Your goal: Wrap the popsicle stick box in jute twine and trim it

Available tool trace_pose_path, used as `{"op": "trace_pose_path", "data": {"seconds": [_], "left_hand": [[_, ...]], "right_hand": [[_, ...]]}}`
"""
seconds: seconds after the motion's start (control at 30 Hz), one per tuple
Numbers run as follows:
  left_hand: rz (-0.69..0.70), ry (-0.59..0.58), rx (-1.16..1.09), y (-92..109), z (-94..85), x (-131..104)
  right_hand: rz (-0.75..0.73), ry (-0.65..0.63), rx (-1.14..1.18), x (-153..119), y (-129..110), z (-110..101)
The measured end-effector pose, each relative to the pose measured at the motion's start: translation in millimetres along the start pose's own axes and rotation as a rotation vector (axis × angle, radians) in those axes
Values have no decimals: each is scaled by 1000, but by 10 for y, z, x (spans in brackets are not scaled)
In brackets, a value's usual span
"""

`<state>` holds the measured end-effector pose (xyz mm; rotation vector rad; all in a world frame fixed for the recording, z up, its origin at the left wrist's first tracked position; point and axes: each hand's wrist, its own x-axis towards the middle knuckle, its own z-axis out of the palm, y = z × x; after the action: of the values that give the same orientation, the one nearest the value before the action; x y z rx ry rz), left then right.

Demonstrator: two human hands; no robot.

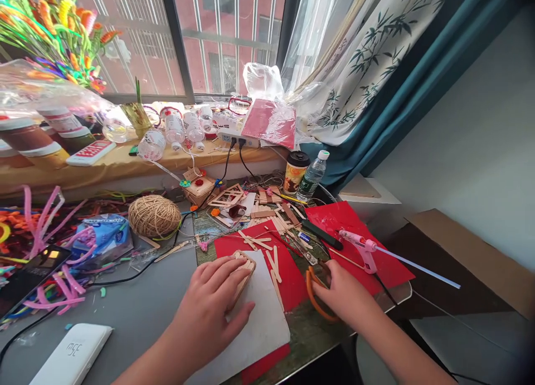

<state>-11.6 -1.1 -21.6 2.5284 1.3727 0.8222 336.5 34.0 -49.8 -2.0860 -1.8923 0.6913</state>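
Observation:
My left hand (215, 304) lies over a small wooden stick piece edged with twine (247, 268), its fingers spread across it on a white sheet (267, 323). At the right, my right hand (340, 290) is at the orange-handled scissors (311, 296), with its fingers around the handle and the blades pointing up and left. Between the hands, loose craft sticks (275, 265) lie on red paper (292, 279). The pink glue gun (363, 248) rests on another red sheet (401, 268), beyond my right hand.
A twine ball (154, 215), pink pipe cleaners (62, 287) and a white power bank (73, 354) are on the left. Farther back stand a paper cup (295, 173) and a water bottle (312, 176). Black cables run from a power strip (251, 141) on the sill.

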Motion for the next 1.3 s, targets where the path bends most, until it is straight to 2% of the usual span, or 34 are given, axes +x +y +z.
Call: {"op": "trace_pose_path", "data": {"seconds": [0.07, 0.17, 0.37, 0.47, 0.6, 0.83, 1.0, 1.3], "left_hand": [[6, -77, 86, 85, -25, 115], [18, -110, 191, 134, 21, 220], [66, -162, 369, 141, 71, 256], [81, -168, 401, 149, 60, 264], [91, -153, 429, 138, 85, 268], [56, -184, 421, 128, 106, 245], [37, -194, 380, 126, 80, 248], [23, -202, 349, 59, 110, 241]], "right_hand": [[2, 16, -56, 32, 108, -38], [-7, 33, -92, 40, 205, -35], [41, 6, -121, 17, 365, -71], [79, -2, -167, -15, 500, -190], [121, 48, -272, -55, 721, -331], [55, 97, -364, -75, 1023, -271], [14, 89, -374, -71, 1103, -250], [-15, 78, -378, -111, 1054, -312]]}}
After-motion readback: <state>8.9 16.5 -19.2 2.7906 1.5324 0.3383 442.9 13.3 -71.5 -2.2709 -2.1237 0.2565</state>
